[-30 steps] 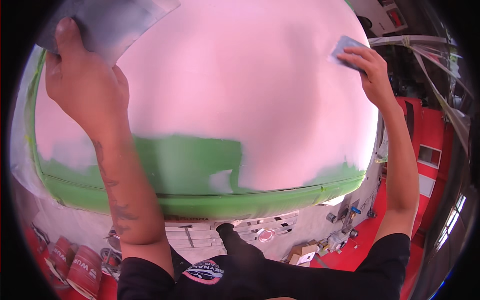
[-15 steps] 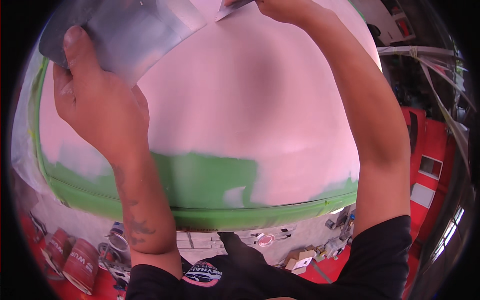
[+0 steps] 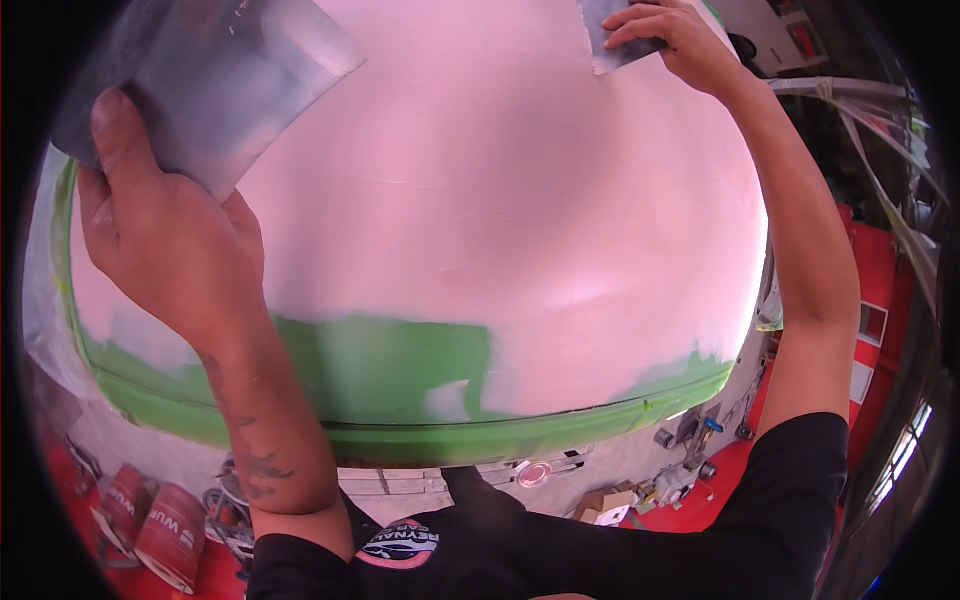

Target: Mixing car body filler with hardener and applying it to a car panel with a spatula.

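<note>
My left hand (image 3: 175, 235) is closed on a flat, shiny grey board (image 3: 235, 95), thumb lying on its upper face, held above the far left part of the panel. At the far right, my right hand (image 3: 680, 45) grips a flat dark filler spreader (image 3: 605, 50), with its edge at the panel's surface. Beneath both hands stretches a large curved panel covered in smooth pink filler (image 3: 430, 230), marked by a few thin lines. Green surface (image 3: 390, 365) shows along its near side in an uneven patch and at the rim.
Red drums (image 3: 170, 535) stand on the red floor at the lower left. Cardboard boxes (image 3: 605, 503) and small tools lie beyond the near edge, lower right. A pale bar (image 3: 845, 88) and red cabinets (image 3: 875, 265) are on the right. Clear plastic sheeting (image 3: 45, 290) hangs at the left.
My right hand has swept right with the spreader across the pink surface. My left hand and the board have shifted left and slightly nearer in the view.
</note>
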{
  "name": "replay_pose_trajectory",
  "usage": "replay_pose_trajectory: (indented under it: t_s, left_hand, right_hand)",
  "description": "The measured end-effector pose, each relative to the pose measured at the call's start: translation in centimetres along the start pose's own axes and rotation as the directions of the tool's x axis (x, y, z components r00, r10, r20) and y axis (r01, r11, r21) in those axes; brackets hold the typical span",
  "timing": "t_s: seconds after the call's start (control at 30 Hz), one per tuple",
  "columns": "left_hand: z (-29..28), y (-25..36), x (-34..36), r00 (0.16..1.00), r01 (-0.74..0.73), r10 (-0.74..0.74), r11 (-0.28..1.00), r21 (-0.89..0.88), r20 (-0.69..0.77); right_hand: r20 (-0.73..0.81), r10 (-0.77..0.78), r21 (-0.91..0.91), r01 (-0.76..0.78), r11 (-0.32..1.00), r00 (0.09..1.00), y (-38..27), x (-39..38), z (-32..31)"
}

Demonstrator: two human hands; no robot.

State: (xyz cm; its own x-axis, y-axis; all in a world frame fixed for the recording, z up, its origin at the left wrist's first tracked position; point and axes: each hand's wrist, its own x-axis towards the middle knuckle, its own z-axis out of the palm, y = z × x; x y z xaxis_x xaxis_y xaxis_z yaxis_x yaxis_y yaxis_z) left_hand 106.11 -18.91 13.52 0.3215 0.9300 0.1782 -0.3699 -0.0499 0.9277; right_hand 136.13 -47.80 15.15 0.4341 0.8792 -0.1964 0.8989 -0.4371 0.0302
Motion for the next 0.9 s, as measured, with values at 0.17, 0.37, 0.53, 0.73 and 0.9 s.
replay_pose_trajectory:
  t_s: [0.17,0.37,0.53,0.73,0.9]
  left_hand:
    - [0.5,0.0,-0.4,0.999,0.034,-0.033,0.997,-0.065,0.016]
    - [-0.1,-0.3,-0.1,0.936,0.331,-0.285,0.915,-0.232,0.209]
    - [0.2,-0.4,-1.1,0.796,0.578,-0.414,0.738,-0.349,0.441]
    - [-1.2,0.1,0.8,0.842,0.514,-0.382,0.783,-0.351,0.380]
    - [-2.9,-0.6,3.5,0.955,0.106,-0.120,0.992,0.067,0.271]
  right_hand:
    - [0.078,0.106,-0.505,-0.053,0.861,0.991,2.9,-6.0,-0.2]
    - [-0.591,0.486,0.639,0.007,0.769,0.644,-9.4,-7.2,-2.7]
    - [-0.629,0.158,0.476,0.217,0.852,0.761,-26.1,-6.2,-2.3]
    - [-0.543,0.063,-0.199,-0.202,0.959,0.837,-23.9,-3.0,-2.8]
    - [-0.465,0.207,0.163,-0.147,0.976,0.861,-22.6,-1.1,-2.9]
